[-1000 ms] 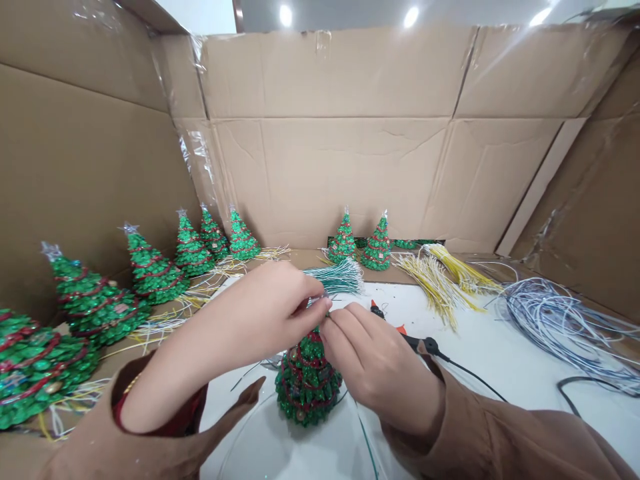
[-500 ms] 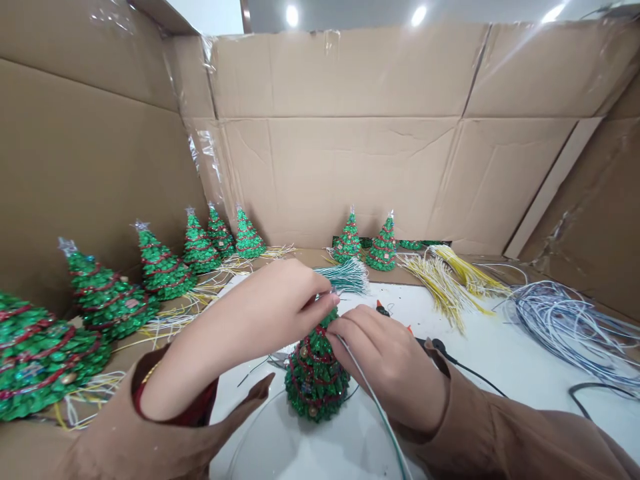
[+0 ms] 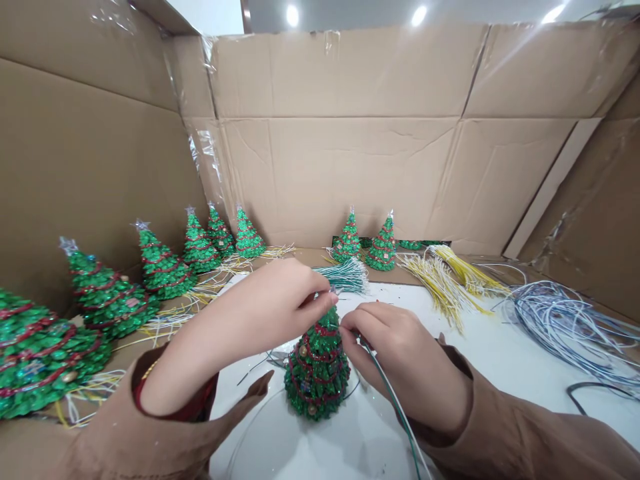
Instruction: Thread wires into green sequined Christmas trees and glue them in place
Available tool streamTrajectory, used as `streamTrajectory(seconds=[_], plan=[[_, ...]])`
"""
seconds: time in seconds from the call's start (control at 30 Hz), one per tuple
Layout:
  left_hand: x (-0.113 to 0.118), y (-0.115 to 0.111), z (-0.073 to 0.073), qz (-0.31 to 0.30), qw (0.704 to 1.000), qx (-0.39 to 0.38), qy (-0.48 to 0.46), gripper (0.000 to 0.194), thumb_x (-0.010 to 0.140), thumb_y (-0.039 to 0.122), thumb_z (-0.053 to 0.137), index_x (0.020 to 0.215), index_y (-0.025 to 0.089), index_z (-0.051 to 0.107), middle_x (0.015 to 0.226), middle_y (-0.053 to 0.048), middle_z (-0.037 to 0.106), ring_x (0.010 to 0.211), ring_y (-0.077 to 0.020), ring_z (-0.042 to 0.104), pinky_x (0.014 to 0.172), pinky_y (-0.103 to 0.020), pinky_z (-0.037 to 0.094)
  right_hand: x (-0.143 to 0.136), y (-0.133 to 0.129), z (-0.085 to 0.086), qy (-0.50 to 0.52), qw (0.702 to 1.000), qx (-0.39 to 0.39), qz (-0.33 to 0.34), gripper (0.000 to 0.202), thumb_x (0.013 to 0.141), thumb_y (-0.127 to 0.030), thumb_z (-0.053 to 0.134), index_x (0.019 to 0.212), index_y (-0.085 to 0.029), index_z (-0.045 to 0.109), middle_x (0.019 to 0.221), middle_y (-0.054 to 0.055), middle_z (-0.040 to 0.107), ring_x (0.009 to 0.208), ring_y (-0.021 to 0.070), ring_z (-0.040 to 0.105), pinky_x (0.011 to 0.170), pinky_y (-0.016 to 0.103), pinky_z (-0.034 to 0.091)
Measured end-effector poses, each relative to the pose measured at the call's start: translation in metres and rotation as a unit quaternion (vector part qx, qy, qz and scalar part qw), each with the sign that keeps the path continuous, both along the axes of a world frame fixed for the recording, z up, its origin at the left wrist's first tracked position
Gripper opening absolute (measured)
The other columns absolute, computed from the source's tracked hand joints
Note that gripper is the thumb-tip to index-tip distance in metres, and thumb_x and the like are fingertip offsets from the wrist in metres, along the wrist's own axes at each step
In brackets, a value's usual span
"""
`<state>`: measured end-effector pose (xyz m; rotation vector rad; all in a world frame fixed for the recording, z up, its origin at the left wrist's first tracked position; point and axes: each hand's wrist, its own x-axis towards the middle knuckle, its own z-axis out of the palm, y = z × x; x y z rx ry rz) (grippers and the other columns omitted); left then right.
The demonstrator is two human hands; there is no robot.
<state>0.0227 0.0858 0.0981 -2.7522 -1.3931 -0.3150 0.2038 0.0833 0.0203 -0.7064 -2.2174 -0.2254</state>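
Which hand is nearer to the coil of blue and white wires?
Right. The right hand is beside the tree, left of the coil. The left hand is farther left, at the tree's top.

Open desk [image 3: 485, 347] right of the right fingers [image 3: 367, 320], up to coiled wires [image 3: 555, 320]
The tree [image 3: 317, 373] blocks passage just below the left fingers [image 3: 317, 310]; a green wire bundle [image 3: 346, 275] lies beyond them.

Single head-worn view, looking forward and down from close above the tabletop [image 3: 485, 360] toward the cardboard wall [image 3: 360, 167].
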Motion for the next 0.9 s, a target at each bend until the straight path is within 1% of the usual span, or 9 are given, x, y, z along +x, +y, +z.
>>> streamTrajectory(seconds=[0.2, 0.33, 0.47, 0.6, 0.67, 0.77, 0.9], plan=[[0.002, -0.002, 0.002, 0.014, 1.000, -0.005, 0.010, 0.032, 0.086, 0.027, 0.044, 0.056, 0.016, 0.042, 0.048, 0.003, 0.042, 0.045, -0.0070, 0.030, 0.048, -0.025, 0.022, -0.004, 0.000, -0.004, -0.020, 0.998, 0.057, 0.008, 0.020, 0.087, -0.008, 0.045, 0.074, -0.011, 0.060, 0.066, 0.005, 0.057, 0.062, 0.0165, 0.053, 0.057, 0.030, 0.043], [0.003, -0.002, 0.003, 0.016, 1.000, 0.001, 0.016, 0.032, 0.086, 0.027, 0.043, 0.056, 0.016, 0.042, 0.048, 0.003, 0.042, 0.045, -0.0072, 0.030, 0.049, -0.026, 0.022, -0.007, 0.004, -0.009, -0.033, 0.993, 0.115, -0.009, 0.023, 0.088, -0.007, 0.043, 0.074, -0.012, 0.060, 0.066, 0.005, 0.056, 0.064, 0.0173, 0.051, 0.057, 0.030, 0.042], [0.005, -0.003, 0.003, 0.027, 0.999, 0.011, 0.026, 0.034, 0.086, 0.029, 0.044, 0.054, 0.016, 0.040, 0.047, 0.003, 0.041, 0.046, -0.0073, 0.028, 0.049, -0.026, 0.022, -0.007, 0.008, -0.010, -0.064, 0.983, 0.170, -0.036, 0.024, 0.088, -0.006, 0.043, 0.071, -0.013, 0.058, 0.063, 0.005, 0.052, 0.060, 0.0177, 0.047, 0.052, 0.031, 0.037], [0.006, -0.004, 0.003, 0.032, 0.999, 0.012, 0.032, 0.035, 0.086, 0.031, 0.043, 0.054, 0.016, 0.041, 0.048, 0.003, 0.042, 0.046, -0.0072, 0.029, 0.050, -0.026, 0.022, -0.007, 0.008, -0.008, -0.081, 0.973, 0.216, -0.023, 0.024, 0.087, -0.006, 0.043, 0.071, -0.012, 0.059, 0.061, 0.004, 0.050, 0.056, 0.0172, 0.042, 0.047, 0.031, 0.032], [0.006, -0.003, 0.003, 0.032, 0.999, 0.013, 0.033, 0.035, 0.086, 0.031, 0.043, 0.054, 0.016, 0.041, 0.048, 0.003, 0.042, 0.046, -0.0072, 0.028, 0.049, -0.026, 0.021, -0.007, 0.008, -0.008, -0.074, 0.972, 0.222, -0.007, 0.024, 0.088, -0.006, 0.043, 0.071, -0.012, 0.059, 0.060, 0.004, 0.050, 0.055, 0.0170, 0.042, 0.047, 0.031, 0.031], [0.006, -0.002, 0.002, 0.028, 0.999, 0.016, 0.034, 0.035, 0.086, 0.031, 0.043, 0.054, 0.015, 0.042, 0.048, 0.003, 0.042, 0.046, -0.0070, 0.028, 0.049, -0.026, 0.021, -0.008, 0.009, -0.010, -0.060, 0.977, 0.205, 0.013, 0.025, 0.090, -0.007, 0.042, 0.072, -0.012, 0.059, 0.062, 0.005, 0.052, 0.059, 0.0167, 0.044, 0.050, 0.030, 0.035], [0.007, -0.001, 0.003, 0.023, 0.999, 0.017, 0.030, 0.036, 0.086, 0.031, 0.044, 0.054, 0.015, 0.041, 0.047, 0.003, 0.040, 0.046, -0.0069, 0.026, 0.049, -0.026, 0.020, -0.009, 0.012, -0.013, -0.056, 0.979, 0.196, 0.000, 0.022, 0.089, -0.006, 0.043, 0.075, -0.011, 0.060, 0.063, 0.005, 0.053, 0.061, 0.0165, 0.045, 0.052, 0.030, 0.037]])
